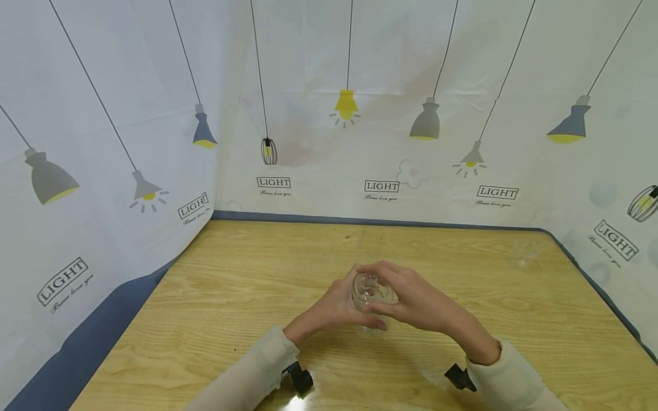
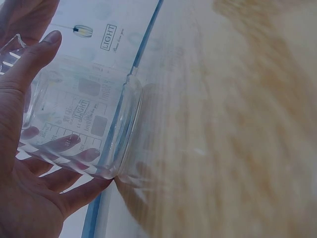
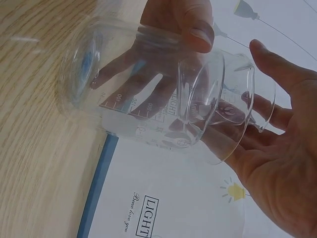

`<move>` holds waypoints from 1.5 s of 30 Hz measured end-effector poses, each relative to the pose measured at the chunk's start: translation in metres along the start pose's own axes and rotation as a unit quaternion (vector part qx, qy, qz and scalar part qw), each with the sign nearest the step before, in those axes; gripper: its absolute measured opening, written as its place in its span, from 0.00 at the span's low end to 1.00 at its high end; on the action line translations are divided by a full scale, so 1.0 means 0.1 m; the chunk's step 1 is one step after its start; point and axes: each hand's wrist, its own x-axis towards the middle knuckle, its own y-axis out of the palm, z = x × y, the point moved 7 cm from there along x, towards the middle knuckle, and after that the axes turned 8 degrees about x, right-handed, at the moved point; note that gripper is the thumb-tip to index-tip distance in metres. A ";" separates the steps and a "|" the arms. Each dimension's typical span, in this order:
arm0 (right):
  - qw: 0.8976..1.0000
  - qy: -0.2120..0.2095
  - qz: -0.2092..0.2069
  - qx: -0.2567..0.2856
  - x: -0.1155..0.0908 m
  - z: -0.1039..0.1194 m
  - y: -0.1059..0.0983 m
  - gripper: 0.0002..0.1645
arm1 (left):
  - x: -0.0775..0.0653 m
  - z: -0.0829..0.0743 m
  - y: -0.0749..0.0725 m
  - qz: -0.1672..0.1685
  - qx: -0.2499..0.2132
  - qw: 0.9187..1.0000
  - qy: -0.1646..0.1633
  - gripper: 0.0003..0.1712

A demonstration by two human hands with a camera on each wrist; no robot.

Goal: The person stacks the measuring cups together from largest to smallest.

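A clear glass beaker with printed graduations stands upright, its base at the tabletop. My left hand holds it round the side, thumb on the near side and fingers behind. A smaller clear glass beaker with a spout sits partly inside the larger one's mouth. Around its upper part curl the thumb and fingers of my right hand. From above, the smaller beaker shows between both hands, while the larger beaker is mostly hidden under them.
Another clear glass vessel is at the far right of the wooden table; its outline is faint. White sheeting printed with lamps encloses the back and sides. A black wrist mount hangs below the left sleeve.
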 end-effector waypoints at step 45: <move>1.000 0.013 -0.002 0.005 0.01 -0.05 0.01 0.37 | -0.01 0.05 0.00 -0.006 -0.001 1.000 -0.028 0.53</move>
